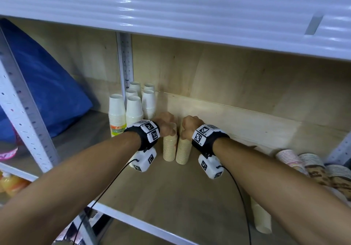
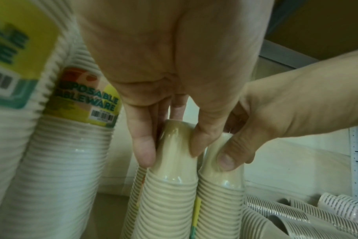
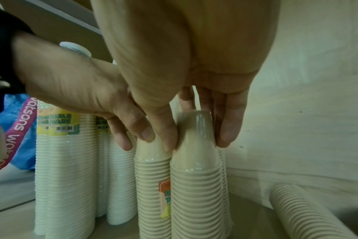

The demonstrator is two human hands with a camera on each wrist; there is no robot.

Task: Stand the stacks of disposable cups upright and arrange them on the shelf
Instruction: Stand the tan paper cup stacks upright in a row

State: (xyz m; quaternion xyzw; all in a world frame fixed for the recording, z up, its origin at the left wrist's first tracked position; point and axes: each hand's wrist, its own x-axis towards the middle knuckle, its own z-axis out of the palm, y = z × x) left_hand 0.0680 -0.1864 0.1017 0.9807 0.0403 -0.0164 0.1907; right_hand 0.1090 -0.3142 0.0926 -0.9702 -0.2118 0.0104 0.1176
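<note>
Two beige cup stacks stand upright side by side mid-shelf, the left stack (image 1: 169,150) touching the right stack (image 1: 183,153). My left hand (image 1: 167,126) grips the top of the left stack (image 2: 170,190) between thumb and fingers. My right hand (image 1: 189,129) grips the top of the right stack (image 3: 196,186) the same way. Each wrist view also shows the other hand on its neighbouring stack. Several white cup stacks (image 1: 134,108) stand upright at the back left, some with yellow labels. The wooden shelf board (image 1: 171,197) carries them all.
Patterned cup stacks (image 1: 303,163) lie on their sides at the right end. A beige stack (image 1: 263,220) lies under my right forearm. A blue bag (image 1: 47,93) fills the left bay beyond the perforated post (image 1: 125,60). The upper shelf (image 1: 171,7) hangs low overhead.
</note>
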